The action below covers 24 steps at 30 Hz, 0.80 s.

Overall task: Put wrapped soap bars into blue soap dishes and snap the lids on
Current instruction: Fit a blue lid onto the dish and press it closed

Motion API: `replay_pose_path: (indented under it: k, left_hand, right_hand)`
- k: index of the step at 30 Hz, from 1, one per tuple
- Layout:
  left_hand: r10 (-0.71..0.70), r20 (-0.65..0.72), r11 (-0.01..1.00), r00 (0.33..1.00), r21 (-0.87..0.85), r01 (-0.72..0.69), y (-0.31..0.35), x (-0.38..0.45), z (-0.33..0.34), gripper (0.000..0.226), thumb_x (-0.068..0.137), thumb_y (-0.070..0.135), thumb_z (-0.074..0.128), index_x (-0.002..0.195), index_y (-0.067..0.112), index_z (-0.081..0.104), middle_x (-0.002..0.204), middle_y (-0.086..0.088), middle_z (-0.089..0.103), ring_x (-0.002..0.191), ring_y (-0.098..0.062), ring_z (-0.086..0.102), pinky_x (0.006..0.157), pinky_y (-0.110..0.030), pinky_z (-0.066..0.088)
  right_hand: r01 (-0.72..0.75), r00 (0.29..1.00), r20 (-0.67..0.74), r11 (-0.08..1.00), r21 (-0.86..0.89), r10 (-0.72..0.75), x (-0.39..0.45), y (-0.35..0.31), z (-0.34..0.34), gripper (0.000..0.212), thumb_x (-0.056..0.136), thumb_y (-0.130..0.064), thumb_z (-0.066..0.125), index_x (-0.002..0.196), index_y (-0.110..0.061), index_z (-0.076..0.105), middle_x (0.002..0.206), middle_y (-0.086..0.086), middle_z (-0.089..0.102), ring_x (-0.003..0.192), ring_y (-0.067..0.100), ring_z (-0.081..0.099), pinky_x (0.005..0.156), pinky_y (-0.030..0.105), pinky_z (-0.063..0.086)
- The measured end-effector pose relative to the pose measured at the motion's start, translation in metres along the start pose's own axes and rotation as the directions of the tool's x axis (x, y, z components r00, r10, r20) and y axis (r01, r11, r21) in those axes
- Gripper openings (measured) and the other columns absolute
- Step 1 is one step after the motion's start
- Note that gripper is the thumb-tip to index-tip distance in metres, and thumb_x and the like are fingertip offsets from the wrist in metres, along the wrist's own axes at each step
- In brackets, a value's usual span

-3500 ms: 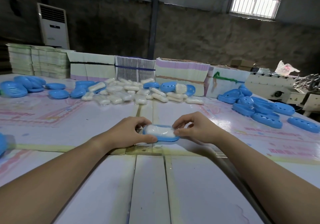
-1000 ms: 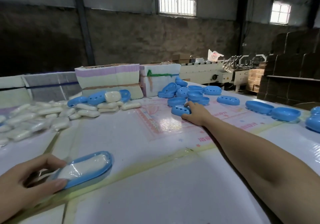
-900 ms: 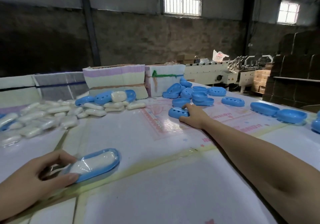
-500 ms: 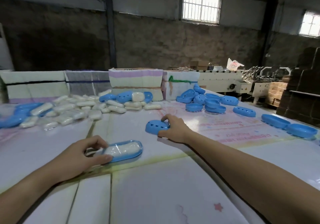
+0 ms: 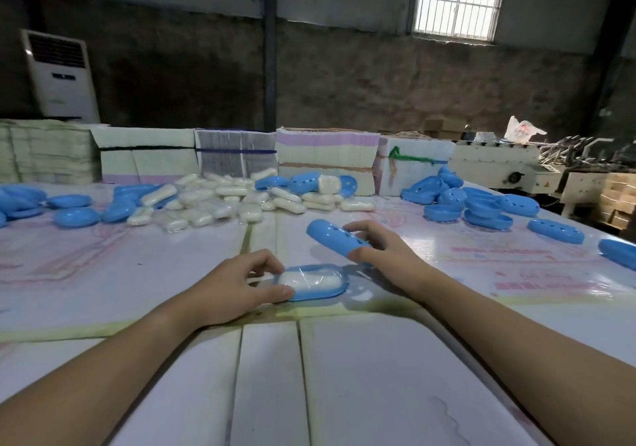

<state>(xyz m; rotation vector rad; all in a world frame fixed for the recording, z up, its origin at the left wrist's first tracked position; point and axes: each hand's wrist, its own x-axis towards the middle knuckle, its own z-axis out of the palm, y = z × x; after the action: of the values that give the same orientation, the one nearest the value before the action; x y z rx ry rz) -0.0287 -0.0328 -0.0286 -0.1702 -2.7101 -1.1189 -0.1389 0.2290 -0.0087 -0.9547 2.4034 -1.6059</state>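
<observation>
Holding the blue dish (image 5: 311,282) by its left end, your left hand (image 5: 229,285) keeps it flat on the table (image 5: 344,376). A wrapped soap bar (image 5: 308,279) lies inside. Your right hand (image 5: 385,252) grips a blue lid (image 5: 332,237), tilted, just above the dish.

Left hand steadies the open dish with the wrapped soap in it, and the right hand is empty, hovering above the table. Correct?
Not quite: in the head view the right hand grips a blue lid. The left hand does steady the dish holding the wrapped soap.
</observation>
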Motion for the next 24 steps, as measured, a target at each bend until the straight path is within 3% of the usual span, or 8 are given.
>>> replay_pose_path:
  k: [2, 7, 10, 17, 20, 24]
  left_hand:
    - [0.009, 0.005, 1.0, 1.0, 0.003, -0.009, -0.002, 0.002, 0.001, 0.031, 0.074, 0.062, 0.075, 0.098, 0.047, 0.063, 0.107, 0.023, 0.066, 0.105, 0.002, 0.059, 0.089, -0.024, 0.048]
    - [-0.007, 0.02, 1.0, 1.0, -0.009, 0.007, -0.005, 0.003, 0.002, 0.044, 0.073, 0.068, 0.072, 0.11, 0.055, 0.054, 0.118, 0.029, 0.062, 0.116, 0.006, 0.055, 0.097, -0.024, 0.046]
    - [-0.002, 0.024, 1.0, 1.0, -0.016, 0.002, -0.003, 0.002, 0.0, 0.052, 0.066, 0.075, 0.068, 0.112, 0.058, 0.052, 0.118, 0.028, 0.062, 0.115, 0.007, 0.055, 0.095, -0.022, 0.046]
    - [0.011, 0.016, 1.0, 1.0, -0.013, -0.011, -0.004, 0.002, 0.002, 0.045, 0.08, 0.058, 0.074, 0.119, 0.056, 0.051, 0.115, 0.032, 0.062, 0.113, 0.012, 0.053, 0.09, -0.016, 0.044]
    - [0.024, 0.007, 1.0, 1.0, -0.003, -0.024, -0.002, 0.002, 0.002, 0.046, 0.081, 0.055, 0.074, 0.119, 0.058, 0.049, 0.112, 0.031, 0.062, 0.111, 0.013, 0.054, 0.088, -0.012, 0.043]
    - [0.033, 0.001, 0.999, 0.999, -0.003, -0.033, -0.004, 0.003, 0.002, 0.054, 0.078, 0.053, 0.076, 0.125, 0.052, 0.05, 0.118, 0.022, 0.064, 0.117, 0.001, 0.055, 0.098, -0.023, 0.045]
  right_hand:
    - [0.067, 0.996, 0.067, 0.994, -0.083, -0.061, -0.002, -0.001, 0.005, 0.046, 0.071, -0.035, 0.07, 0.115, -0.044, 0.059, 0.112, -0.004, 0.06, 0.098, 0.012, 0.061, 0.081, 0.025, 0.054]
    - [0.175, 0.97, 0.207, 0.952, -0.251, -0.124, 0.001, -0.002, 0.017, 0.054, 0.068, -0.047, 0.069, 0.12, -0.05, 0.054, 0.115, -0.018, 0.057, 0.1, 0.0, 0.057, 0.075, 0.013, 0.049]
    - [0.19, 0.967, 0.22, 0.937, -0.293, -0.127, 0.001, -0.002, 0.017, 0.055, 0.069, -0.049, 0.068, 0.122, -0.05, 0.052, 0.117, -0.017, 0.057, 0.102, 0.001, 0.056, 0.076, 0.012, 0.048]
    - [0.219, 0.961, 0.237, 0.92, -0.326, -0.145, -0.002, -0.004, 0.019, 0.056, 0.068, -0.054, 0.065, 0.122, -0.051, 0.052, 0.119, -0.016, 0.056, 0.104, 0.005, 0.056, 0.084, 0.022, 0.051]
    - [0.239, 0.954, 0.256, 0.91, -0.338, -0.155, -0.002, -0.006, 0.021, 0.05, 0.074, -0.05, 0.064, 0.121, -0.057, 0.05, 0.123, -0.021, 0.054, 0.108, -0.001, 0.053, 0.085, 0.018, 0.046]
    - [0.242, 0.95, 0.277, 0.901, -0.36, -0.144, -0.001, -0.006, 0.023, 0.047, 0.078, -0.051, 0.06, 0.121, -0.063, 0.046, 0.122, -0.019, 0.052, 0.108, -0.002, 0.051, 0.087, 0.02, 0.045]
